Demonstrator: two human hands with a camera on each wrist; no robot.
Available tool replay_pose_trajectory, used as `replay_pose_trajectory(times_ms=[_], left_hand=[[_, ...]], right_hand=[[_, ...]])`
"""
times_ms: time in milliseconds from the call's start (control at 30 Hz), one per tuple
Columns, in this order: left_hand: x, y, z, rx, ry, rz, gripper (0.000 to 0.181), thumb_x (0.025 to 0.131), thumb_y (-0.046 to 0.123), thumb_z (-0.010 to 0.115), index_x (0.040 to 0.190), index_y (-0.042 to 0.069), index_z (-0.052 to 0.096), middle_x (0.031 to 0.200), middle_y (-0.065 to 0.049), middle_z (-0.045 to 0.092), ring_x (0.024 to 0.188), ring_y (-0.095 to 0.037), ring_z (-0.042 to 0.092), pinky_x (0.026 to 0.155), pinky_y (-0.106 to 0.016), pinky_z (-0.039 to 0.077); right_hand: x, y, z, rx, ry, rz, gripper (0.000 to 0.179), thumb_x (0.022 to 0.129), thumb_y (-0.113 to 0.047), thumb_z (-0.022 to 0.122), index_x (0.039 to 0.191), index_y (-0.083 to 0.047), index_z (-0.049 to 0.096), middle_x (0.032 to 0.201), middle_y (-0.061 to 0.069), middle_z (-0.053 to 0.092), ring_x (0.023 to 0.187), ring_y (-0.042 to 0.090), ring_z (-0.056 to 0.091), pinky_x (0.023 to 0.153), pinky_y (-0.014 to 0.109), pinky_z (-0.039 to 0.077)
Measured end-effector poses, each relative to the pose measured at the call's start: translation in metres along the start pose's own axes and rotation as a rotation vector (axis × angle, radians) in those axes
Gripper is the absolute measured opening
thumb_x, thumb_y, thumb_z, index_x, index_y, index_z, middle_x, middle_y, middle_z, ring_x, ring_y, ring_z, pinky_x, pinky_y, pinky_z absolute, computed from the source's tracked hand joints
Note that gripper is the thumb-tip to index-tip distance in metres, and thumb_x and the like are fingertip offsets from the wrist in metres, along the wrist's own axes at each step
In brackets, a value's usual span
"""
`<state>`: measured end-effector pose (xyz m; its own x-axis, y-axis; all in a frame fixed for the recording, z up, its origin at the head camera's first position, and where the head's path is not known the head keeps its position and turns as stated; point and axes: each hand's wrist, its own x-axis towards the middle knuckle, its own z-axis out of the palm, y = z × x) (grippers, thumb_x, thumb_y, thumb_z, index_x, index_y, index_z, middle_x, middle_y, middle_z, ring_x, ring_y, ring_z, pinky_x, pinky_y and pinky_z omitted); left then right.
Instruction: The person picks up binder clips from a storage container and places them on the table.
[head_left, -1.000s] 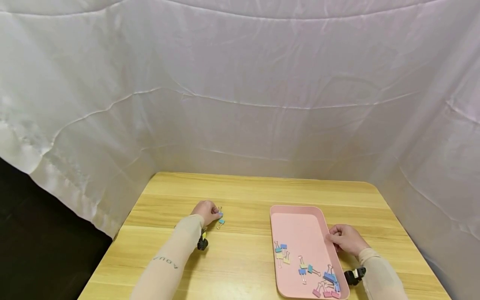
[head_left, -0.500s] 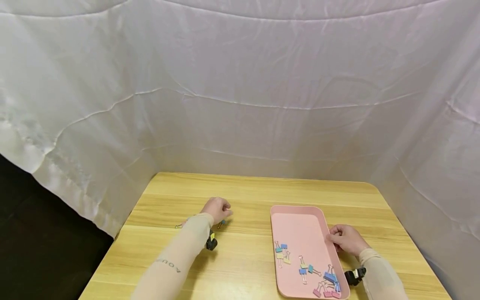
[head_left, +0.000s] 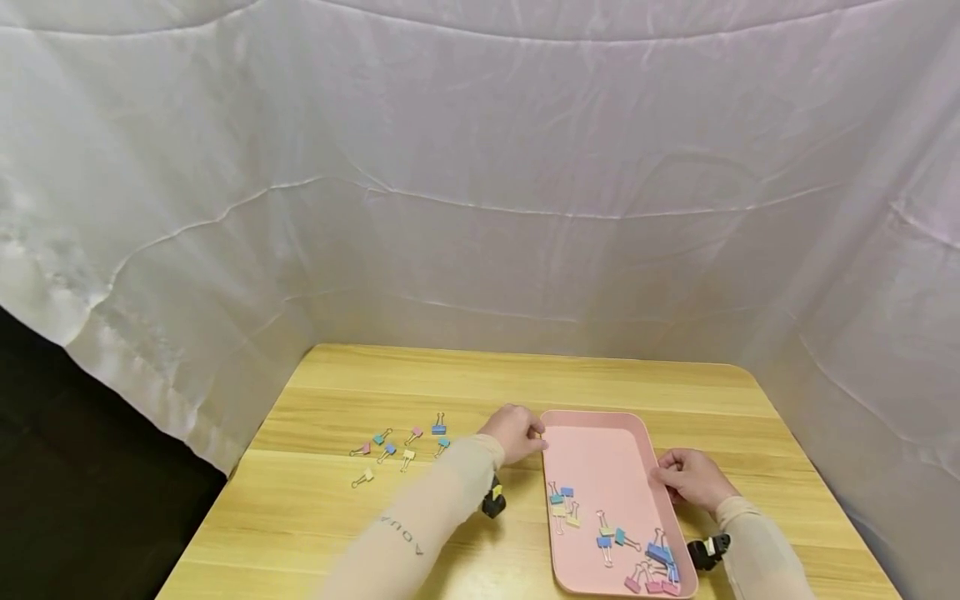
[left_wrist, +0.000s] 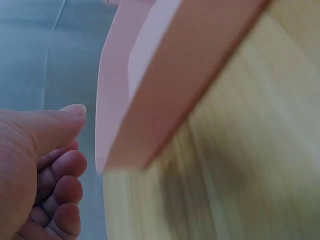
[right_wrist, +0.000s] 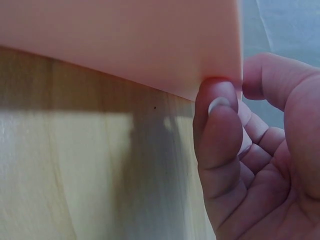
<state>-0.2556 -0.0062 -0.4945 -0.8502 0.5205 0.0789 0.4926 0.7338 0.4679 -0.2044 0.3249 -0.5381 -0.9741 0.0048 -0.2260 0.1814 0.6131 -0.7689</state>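
Observation:
My left hand (head_left: 514, 433) is right at the left rim of a shallow pink tray (head_left: 592, 450). In the left wrist view its thumb and loosely bent fingers hold nothing, with a gap between them and the tray wall (left_wrist: 160, 95). My right hand (head_left: 693, 479) pinches the tray's right side wall between thumb and fingers, as the right wrist view also shows at the wall (right_wrist: 150, 45). Lying in the near half of the tray are several binder clips, among them a blue clip (head_left: 658, 554), a teal clip (head_left: 621, 537) and a pink clip (head_left: 633, 584).
Left of the tray, several more binder clips lie spread on the wooden table (head_left: 480, 375), including a blue clip (head_left: 438, 430), a teal clip (head_left: 443, 443) and a yellow clip (head_left: 367, 476). A pale curtain (head_left: 525, 250) surrounds the table at the back and sides.
My left hand has moved from the blue and teal clips on the table rightward to the tray's left rim, uncovering the loose clips. The right hand and tray have stayed put.

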Motion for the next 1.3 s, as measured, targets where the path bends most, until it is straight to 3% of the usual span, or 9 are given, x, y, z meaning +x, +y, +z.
replay_pose_trajectory(times_ms=[233,433,733,1033,1300], left_hand=[[0.01,0.042,0.021,0.011,-0.075,0.016,0.023,0.085,0.03,0.074,0.102,0.015,0.074,0.076,0.014,0.058,0.071,0.001,0.051,0.07,-0.014,0.044],[0.011,0.065,0.042,0.039,-0.127,0.042,0.023,0.085,0.033,0.074,0.104,0.02,0.074,0.073,0.017,0.055,0.071,0.003,0.05,0.07,-0.013,0.043],[0.013,0.086,0.069,0.149,-0.164,0.103,0.02,0.081,0.039,0.077,0.095,0.026,0.076,0.065,0.021,0.051,0.07,0.005,0.047,0.071,-0.009,0.039],[0.012,0.099,0.089,0.177,-0.242,0.113,0.018,0.078,0.045,0.078,0.084,0.028,0.072,0.064,0.022,0.05,0.066,0.006,0.047,0.064,-0.008,0.037],[0.011,0.104,0.096,0.254,-0.287,0.115,0.024,0.071,0.054,0.08,0.076,0.032,0.069,0.068,0.025,0.054,0.072,0.004,0.049,0.068,-0.01,0.04]], right_hand=[[0.0,-0.001,0.0,0.003,-0.009,0.007,0.019,0.087,-0.014,0.068,0.094,0.002,0.06,0.072,0.007,0.057,0.06,0.018,0.054,0.051,0.031,0.048],[-0.001,-0.001,0.0,0.011,0.003,-0.01,0.018,0.087,-0.012,0.068,0.093,0.002,0.06,0.07,0.007,0.057,0.059,0.019,0.054,0.05,0.031,0.048],[0.002,0.001,0.001,0.022,-0.001,-0.036,0.016,0.086,-0.011,0.068,0.091,0.002,0.06,0.067,0.006,0.057,0.057,0.019,0.053,0.049,0.03,0.047],[0.001,0.001,0.001,0.009,0.003,-0.02,0.017,0.087,-0.013,0.068,0.092,0.001,0.061,0.069,0.006,0.057,0.059,0.019,0.054,0.05,0.031,0.048],[0.0,0.001,0.001,0.015,-0.001,-0.019,0.016,0.087,-0.011,0.067,0.093,0.002,0.061,0.068,0.006,0.057,0.058,0.019,0.054,0.05,0.03,0.048]])
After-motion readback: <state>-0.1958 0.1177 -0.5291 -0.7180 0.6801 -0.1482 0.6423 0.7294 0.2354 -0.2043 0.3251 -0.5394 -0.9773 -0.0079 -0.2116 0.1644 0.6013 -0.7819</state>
